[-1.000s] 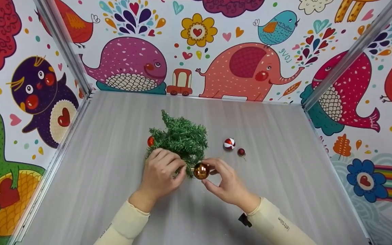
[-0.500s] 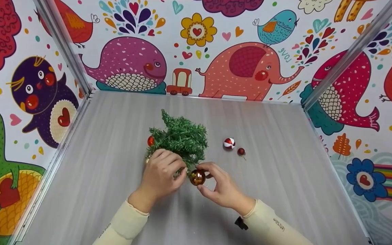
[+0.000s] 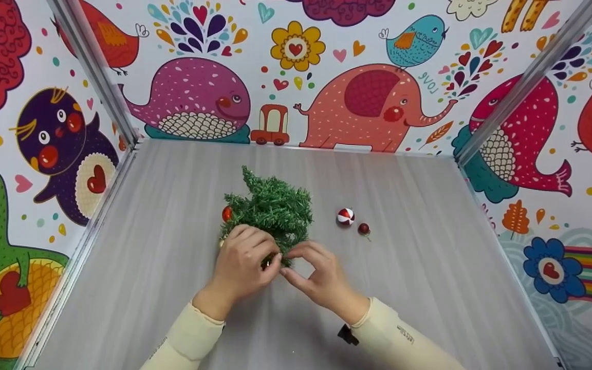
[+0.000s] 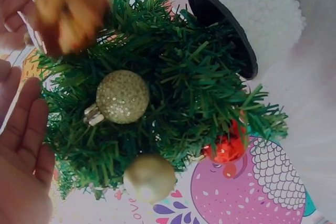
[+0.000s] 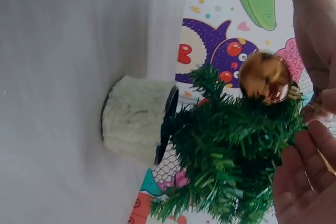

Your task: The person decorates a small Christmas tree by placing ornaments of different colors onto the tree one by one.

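Observation:
A small artificial Christmas tree with a white base stands before me. My left hand is at its near side, thumb and forefinger pinching the string by a branch tip. A shiny amber Christmas ball hangs by the branches there, mostly hidden behind that hand in the head view. My right hand has its thumb and forefinger curved close to the left fingertips; I cannot tell whether they pinch anything. On the tree are a glittery gold ball, a matte gold ball and a red ornament.
Right of the tree, a red-and-white striped ball and a small dark red ball lie on the grey table. Printed cartoon panels wall in the back and sides.
The right hand has moved left toward the left hand and no longer grips the amber ball's sides. The ball has gone from right of the left fingertips to beneath that hand.

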`<action>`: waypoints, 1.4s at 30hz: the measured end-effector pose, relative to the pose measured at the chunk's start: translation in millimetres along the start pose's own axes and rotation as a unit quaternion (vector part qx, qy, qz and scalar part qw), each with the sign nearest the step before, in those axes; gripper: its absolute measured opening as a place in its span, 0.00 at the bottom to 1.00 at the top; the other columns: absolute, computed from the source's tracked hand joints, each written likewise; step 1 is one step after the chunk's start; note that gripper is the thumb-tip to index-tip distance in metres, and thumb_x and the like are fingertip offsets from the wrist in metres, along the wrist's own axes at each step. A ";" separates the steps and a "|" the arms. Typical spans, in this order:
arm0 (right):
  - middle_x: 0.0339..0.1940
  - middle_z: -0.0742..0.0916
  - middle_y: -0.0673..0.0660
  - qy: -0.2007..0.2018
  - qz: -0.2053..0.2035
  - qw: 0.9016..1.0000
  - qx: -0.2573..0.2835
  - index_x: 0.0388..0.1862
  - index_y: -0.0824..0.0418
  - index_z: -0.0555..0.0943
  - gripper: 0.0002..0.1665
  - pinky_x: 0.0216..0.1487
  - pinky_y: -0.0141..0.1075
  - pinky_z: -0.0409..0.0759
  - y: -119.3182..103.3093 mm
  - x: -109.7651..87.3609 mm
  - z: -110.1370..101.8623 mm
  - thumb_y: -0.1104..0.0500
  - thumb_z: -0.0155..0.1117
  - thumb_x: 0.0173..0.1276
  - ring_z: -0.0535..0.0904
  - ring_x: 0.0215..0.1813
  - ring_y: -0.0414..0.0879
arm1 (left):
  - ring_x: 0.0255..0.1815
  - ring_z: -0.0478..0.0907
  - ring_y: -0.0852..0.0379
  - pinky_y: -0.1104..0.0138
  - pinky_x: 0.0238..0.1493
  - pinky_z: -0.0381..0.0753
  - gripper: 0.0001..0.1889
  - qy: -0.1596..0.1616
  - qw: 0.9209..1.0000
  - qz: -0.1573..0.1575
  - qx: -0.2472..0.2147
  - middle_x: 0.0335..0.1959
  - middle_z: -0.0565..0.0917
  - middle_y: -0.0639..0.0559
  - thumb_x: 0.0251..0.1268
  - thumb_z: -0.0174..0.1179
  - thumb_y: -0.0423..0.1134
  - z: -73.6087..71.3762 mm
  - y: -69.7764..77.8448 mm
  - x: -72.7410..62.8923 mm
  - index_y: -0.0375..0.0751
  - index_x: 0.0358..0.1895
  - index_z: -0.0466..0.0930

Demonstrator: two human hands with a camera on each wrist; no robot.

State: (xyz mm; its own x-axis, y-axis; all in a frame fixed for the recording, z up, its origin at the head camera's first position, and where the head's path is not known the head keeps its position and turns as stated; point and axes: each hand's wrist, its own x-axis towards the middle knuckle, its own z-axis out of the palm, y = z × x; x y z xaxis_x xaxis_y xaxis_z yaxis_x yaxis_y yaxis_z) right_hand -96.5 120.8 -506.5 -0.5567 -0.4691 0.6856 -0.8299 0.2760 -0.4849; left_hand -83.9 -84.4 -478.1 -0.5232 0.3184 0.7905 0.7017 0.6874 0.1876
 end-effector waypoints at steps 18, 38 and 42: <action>0.37 0.85 0.45 0.033 0.025 0.999 -0.034 0.36 0.53 0.84 0.05 0.41 0.33 0.80 1.6 0.0 12.2 0.63 0.67 0.66 0.81 0.40 0.40 | 0.33 0.79 0.53 0.57 0.45 0.77 0.04 -0.019 1.000 -0.001 0.017 0.27 0.82 0.56 0.47 0.66 0.35 -2.6 -5.8 -5.2 0.47 0.21 0.81; 0.38 0.85 0.45 0.035 0.038 0.998 -0.044 0.38 0.53 0.83 0.04 0.39 0.36 0.81 11.5 0.5 14.2 0.63 0.65 0.68 0.81 0.40 0.41 | 0.32 0.78 0.49 0.56 0.44 0.77 0.03 -0.037 0.997 0.018 0.072 0.27 0.82 0.51 0.49 0.65 0.36 -0.3 -7.7 -3.4 0.42 0.23 0.83; 0.37 0.85 0.45 0.043 0.047 0.997 -0.032 0.37 0.54 0.83 0.07 0.34 0.39 0.81 12.1 3.0 15.0 0.67 0.66 0.65 0.81 0.39 0.41 | 0.31 0.78 0.49 0.56 0.45 0.77 0.03 -0.034 0.996 0.008 0.080 0.27 0.82 0.51 0.51 0.65 0.36 0.6 -6.6 -3.6 0.43 0.24 0.83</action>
State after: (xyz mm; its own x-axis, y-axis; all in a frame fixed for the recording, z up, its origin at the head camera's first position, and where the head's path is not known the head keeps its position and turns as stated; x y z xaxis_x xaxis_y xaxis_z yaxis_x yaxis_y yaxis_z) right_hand -107.6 110.2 -518.4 -0.6305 -0.3652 0.6849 -0.7735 0.3689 -0.5154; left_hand -86.9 -89.7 -482.5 -0.5473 0.3701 0.7507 0.6271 0.7753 0.0750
